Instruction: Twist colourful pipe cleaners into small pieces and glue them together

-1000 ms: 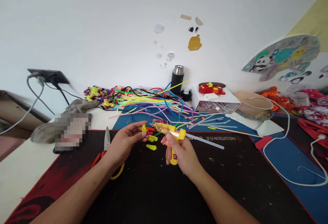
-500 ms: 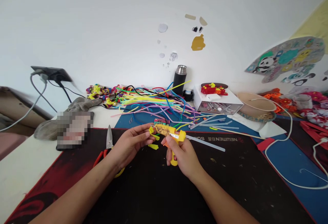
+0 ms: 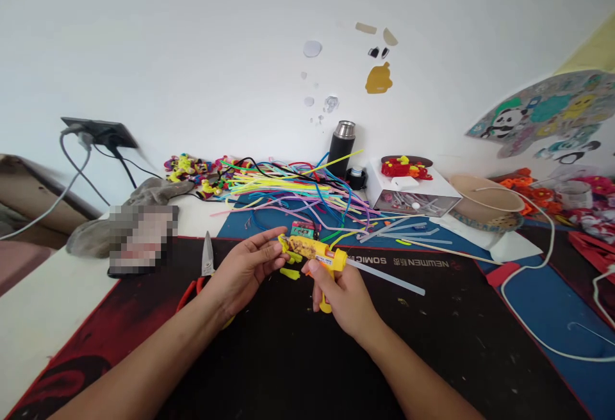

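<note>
Right hand (image 3: 343, 292) wrapped tight around yellow glue gun (image 3: 318, 255), nozzle pointing toward the other hand | Left hand (image 3: 247, 266) pinching small yellow piece (image 3: 284, 244) at the nozzle tip | scissors (image 3: 204, 266) just outside left hand | pile of coloured sticks (image 3: 288, 193) beyond both hands

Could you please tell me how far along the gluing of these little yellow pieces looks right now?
Done: red and yellow finished pieces sit on the white box. In hand: right hand grips the glue gun, nozzle at a yellow piece pinched by the left hand. Left: another yellow piece lies loose on the mat.
</note>
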The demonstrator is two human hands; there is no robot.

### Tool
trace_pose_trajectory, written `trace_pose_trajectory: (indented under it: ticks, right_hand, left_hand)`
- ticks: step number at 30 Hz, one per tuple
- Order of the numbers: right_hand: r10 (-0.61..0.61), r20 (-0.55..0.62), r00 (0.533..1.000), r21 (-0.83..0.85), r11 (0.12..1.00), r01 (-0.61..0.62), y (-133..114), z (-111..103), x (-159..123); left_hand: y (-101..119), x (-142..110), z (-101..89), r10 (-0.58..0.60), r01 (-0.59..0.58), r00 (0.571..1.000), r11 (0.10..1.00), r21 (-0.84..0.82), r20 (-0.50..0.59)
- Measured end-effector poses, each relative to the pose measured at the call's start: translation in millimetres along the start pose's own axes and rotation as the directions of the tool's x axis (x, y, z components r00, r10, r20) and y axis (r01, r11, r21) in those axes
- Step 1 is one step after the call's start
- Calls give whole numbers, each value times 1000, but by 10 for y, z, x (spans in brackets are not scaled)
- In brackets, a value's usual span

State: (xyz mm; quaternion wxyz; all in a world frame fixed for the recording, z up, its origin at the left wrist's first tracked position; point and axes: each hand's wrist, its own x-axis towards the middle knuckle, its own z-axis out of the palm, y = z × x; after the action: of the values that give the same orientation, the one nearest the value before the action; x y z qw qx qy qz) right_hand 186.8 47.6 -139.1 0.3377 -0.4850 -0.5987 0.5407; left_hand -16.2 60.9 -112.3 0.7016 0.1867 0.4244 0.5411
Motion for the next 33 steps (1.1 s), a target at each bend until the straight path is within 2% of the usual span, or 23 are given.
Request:
trace_pose_trajectory:
  ticks: [7,11,16,25,33]
  right_hand:
    - [-6,5,1000,-1,1000,6,18,3,-5]
    - [-11,-31,999,106,994,14,-66,-13,-4]
    - [-13,-71,997,210,977,27,-106,-50,18]
    - [4,-41,999,251,968,6,-132,-38,25]
    - [16,32,999,262,965,-24,-162,-24,17]
  left_hand:
    - [-18,42,-60,85,-85,996,996,-5,-8]
    - [-22,58,-82,127,-127,992,992,-16,-14]
    - [-40,52,-82,127,-127,992,992,12,27]
    - [-59,39,-79,129,-137,988,985,106,80]
    - [-80,54,-130,218,-235,970,954,184,108]
